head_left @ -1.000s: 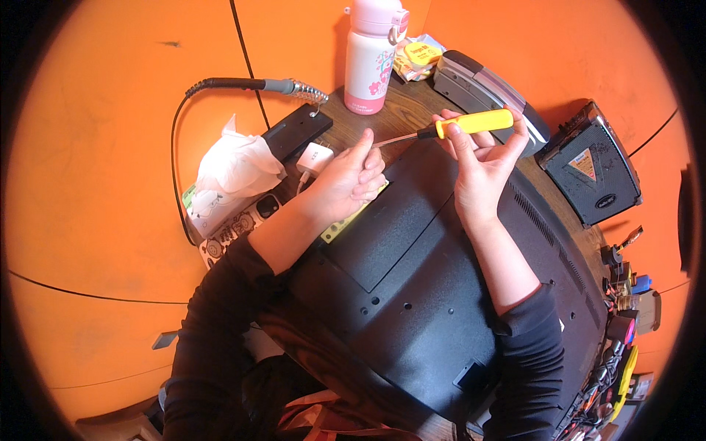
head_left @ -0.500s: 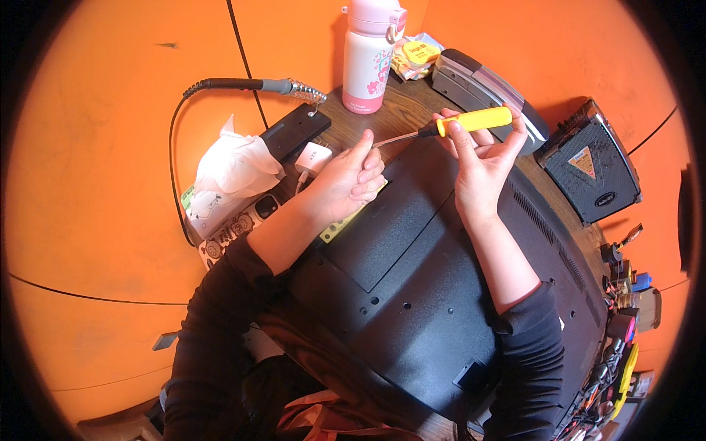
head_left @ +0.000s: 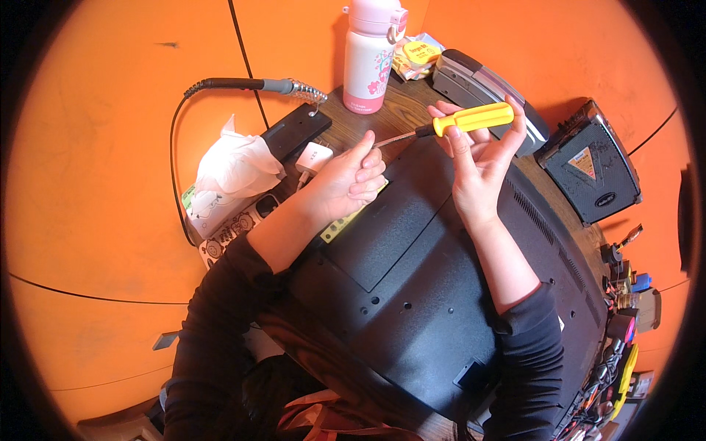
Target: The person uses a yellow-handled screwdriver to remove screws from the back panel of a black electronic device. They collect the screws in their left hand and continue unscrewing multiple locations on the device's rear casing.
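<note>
My right hand [head_left: 482, 165] holds a screwdriver [head_left: 474, 119] by its yellow handle, between thumb and fingers. The metal shaft points left and reaches my left hand [head_left: 349, 176]. That hand is closed, with its fingers curled and thumb raised beside the shaft's tip. Whatever its fingers hold, if anything, is hidden. Beneath both hands lies a large black plastic back cover [head_left: 412, 264], looking like that of a television or monitor, with screw holes and vent slots. A yellow strip with round holes [head_left: 342, 224] shows along its edge, partly covered by my left hand.
A pink and white bottle [head_left: 365, 66] stands at the back. Left are a white charger plug [head_left: 314, 158], a tissue pack [head_left: 235, 169] and a soldering iron [head_left: 276, 85] in its coil holder. A black speaker box [head_left: 592, 162] and a grey device [head_left: 482, 92] stand right.
My right hand's fingers have shifted slightly on the handle, and the screwdriver has turned a little. The left hand stays almost still.
</note>
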Available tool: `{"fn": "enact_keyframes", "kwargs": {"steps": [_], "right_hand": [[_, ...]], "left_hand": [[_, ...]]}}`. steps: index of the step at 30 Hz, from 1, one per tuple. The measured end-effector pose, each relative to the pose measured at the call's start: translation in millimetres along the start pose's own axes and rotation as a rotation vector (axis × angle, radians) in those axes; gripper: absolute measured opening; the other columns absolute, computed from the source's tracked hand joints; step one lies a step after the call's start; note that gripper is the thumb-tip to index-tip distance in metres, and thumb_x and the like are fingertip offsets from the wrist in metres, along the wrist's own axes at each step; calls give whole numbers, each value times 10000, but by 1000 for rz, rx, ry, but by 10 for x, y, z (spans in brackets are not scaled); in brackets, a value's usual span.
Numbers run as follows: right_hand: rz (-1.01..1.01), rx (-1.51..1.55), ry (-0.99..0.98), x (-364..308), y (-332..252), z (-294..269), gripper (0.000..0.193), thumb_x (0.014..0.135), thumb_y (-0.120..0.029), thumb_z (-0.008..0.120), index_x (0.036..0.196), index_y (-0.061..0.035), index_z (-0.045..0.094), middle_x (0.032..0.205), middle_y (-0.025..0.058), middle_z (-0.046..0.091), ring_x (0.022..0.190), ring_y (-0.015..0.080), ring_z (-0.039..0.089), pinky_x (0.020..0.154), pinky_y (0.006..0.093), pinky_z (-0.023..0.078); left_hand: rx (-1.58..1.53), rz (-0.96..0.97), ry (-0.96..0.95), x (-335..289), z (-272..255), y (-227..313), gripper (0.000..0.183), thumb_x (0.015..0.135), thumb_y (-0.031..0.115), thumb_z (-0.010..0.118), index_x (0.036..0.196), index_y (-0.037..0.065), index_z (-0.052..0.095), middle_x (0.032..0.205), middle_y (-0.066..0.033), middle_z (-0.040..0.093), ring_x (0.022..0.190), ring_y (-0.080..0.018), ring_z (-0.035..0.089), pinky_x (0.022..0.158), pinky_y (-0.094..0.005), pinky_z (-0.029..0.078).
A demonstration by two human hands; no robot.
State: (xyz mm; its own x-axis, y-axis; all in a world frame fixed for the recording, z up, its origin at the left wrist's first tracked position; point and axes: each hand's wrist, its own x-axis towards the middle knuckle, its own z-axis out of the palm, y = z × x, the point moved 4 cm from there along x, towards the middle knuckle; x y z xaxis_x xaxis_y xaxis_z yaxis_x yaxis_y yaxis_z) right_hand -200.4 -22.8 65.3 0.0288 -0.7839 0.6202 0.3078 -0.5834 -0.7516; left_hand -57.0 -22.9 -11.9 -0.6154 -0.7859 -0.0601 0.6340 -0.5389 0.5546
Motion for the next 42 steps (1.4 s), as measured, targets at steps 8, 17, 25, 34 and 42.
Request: {"fn": "enact_keyframes", "kwargs": {"steps": [8,17,25,34,42], "right_hand": [[95,-33,153,14,59,-121,562,813,19,522,1203,-151,156,987,201,553,884,257,592,738,327,497],[111,16,166,9,70,-142,575,810,10,536,1211,-152,158,977,208,561,870,255,599,718,312,506],[118,-10,155,8,71,-132,581,806,15,540,1211,-157,160,967,206,566,860,246,604,706,293,508],[74,-11,77,13,47,-82,596,798,60,522,1214,-148,150,971,217,556,885,254,595,766,313,496],[64,-20,72,6,46,-75,598,799,73,508,1220,-146,144,978,223,552,905,262,586,806,328,481]], "left_hand": [[278,163,141,-11,6,33,435,924,394,279,598,112,338,457,34,262,344,-67,245,337,-187,217],[226,119,110,-13,32,21,441,921,408,273,600,113,337,457,35,263,341,-63,244,335,-184,215],[264,124,131,-12,41,29,443,922,403,272,598,109,336,456,36,262,339,-62,245,333,-183,217],[255,105,159,-13,26,16,441,922,401,276,598,107,336,458,38,268,338,-59,242,332,-182,217],[210,99,156,-13,-3,13,430,913,424,281,666,89,389,458,44,271,337,-57,253,334,-178,222]]}}
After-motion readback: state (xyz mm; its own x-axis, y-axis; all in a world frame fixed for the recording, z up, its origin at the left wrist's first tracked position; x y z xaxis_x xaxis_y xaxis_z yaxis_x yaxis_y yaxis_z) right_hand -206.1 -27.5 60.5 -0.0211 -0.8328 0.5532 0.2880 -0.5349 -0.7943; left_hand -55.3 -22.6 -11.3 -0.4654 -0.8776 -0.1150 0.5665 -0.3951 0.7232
